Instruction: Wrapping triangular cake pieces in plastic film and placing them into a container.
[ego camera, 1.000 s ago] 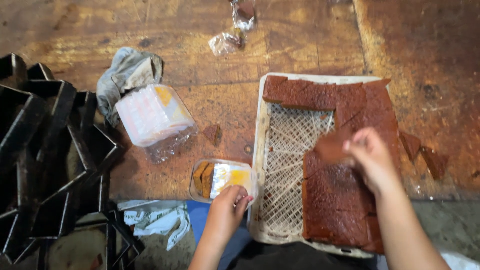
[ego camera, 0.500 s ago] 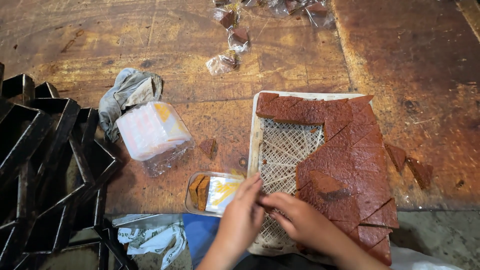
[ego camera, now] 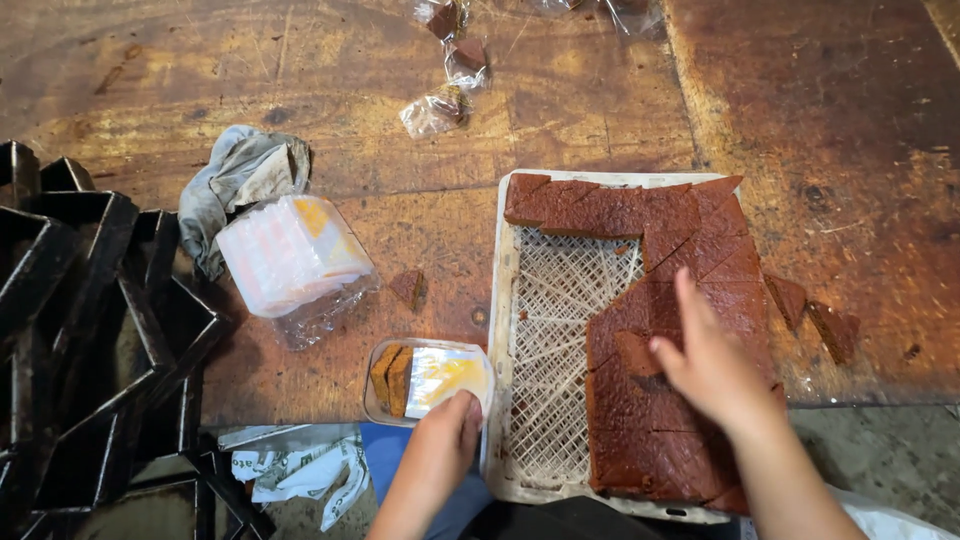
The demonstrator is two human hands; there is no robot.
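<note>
On the worn wooden counter we find a white mesh tray bearing brown cake slabs cut into triangles along its right side. Our right hand lies flat on these slabs, fingers extended and released, one loose brown piece just beside the thumb. Our left hand grips the near edge of a small clear plastic box, which holds two slices and sits touching the tray's left rim. A stack of empty boxes lies nearby.
</note>
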